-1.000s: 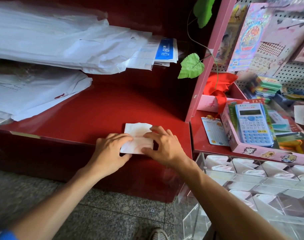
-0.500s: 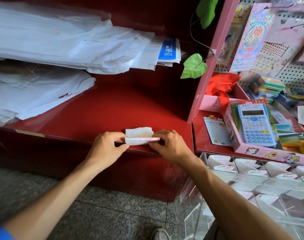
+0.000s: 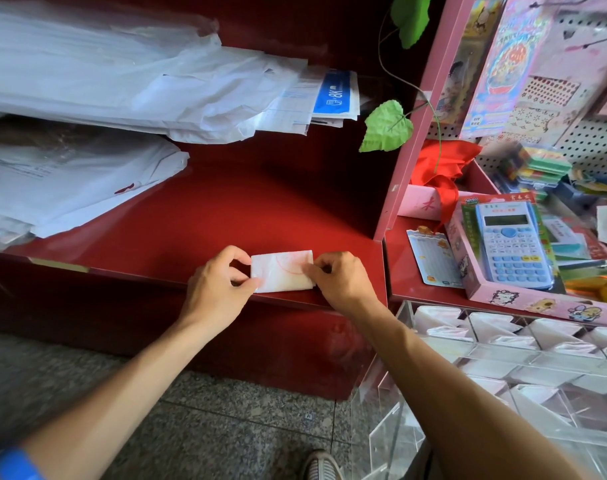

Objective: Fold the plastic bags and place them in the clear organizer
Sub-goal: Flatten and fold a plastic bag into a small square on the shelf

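The folded plastic bag (image 3: pixel 282 271) lay as a small flat white rectangle, with a faint red print on it, at the front edge of the red shelf (image 3: pixel 226 216). It looked close to its final size, so the folding of this one seemed nearly finished, while the placing was not yet done. The clear organizer (image 3: pixel 503 368) stood low to the right, near the shelf's corner, and several of its compartments already held white folded bags. More unfolded white bags (image 3: pixel 115 77) were heaped at the back left of the shelf, so a good part of the task appeared to remain. The bag sat directly between the two hands. The left hand (image 3: pixel 219 285) had its fingers curled, thumb and fingertips pinching the bag's left edge. The right hand (image 3: pixel 340 278) was curled likewise, its fingertips nipping the right edge. A boxed calculator (image 3: pixel 513 247) lay on the neighbouring shelf to the right, above the organizer.
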